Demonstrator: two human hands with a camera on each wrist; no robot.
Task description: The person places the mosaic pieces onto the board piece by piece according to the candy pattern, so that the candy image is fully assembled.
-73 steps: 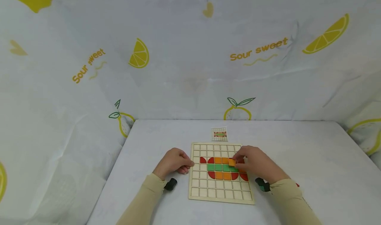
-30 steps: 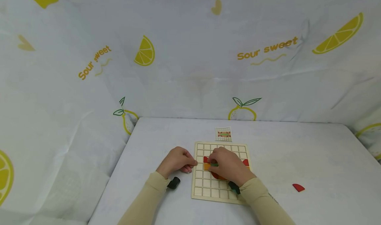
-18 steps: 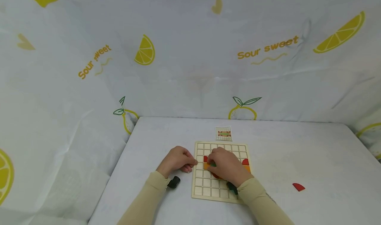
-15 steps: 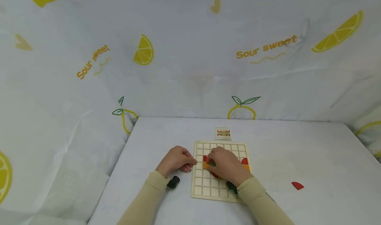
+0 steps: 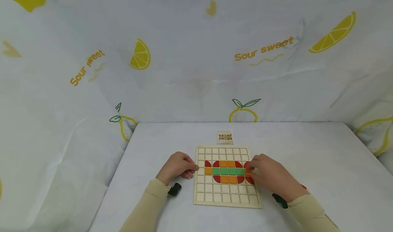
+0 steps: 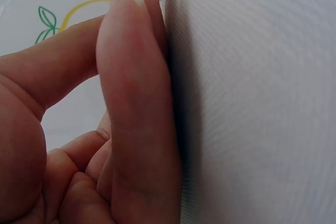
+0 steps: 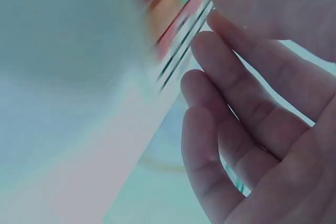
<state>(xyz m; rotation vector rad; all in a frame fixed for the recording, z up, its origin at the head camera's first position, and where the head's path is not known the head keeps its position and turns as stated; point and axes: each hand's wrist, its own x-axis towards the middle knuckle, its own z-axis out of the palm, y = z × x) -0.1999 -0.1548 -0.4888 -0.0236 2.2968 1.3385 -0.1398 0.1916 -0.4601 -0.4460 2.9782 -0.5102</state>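
A square wooden grid board (image 5: 218, 198) lies on the white table. Colored tiles in its middle rows form a candy-like pattern: green squares (image 5: 224, 171) run along the center, with orange squares (image 5: 227, 164) and red quarter-round tiles (image 5: 216, 179) around them. At the board's left edge my left hand (image 5: 177, 166) pinches the rim with thumb and index finger. My right hand (image 5: 270, 174) is over the right end of the pattern, fingertips at an orange tile (image 5: 247, 172). In the right wrist view its fingers are loosely bent, with nothing visible between thumb and index finger.
Behind the board lies a small picture card (image 5: 224, 137) showing a similar pattern. A red tile (image 5: 304, 187) shows beside the right wrist, mostly hidden. A white cloth printed with lemons (image 5: 190, 54) hangs behind the table.
My right hand, which held an orange tile, moved to the pattern's left end and then back to its right end. An orange tile now sits at the left end. My left hand stayed at the rim.
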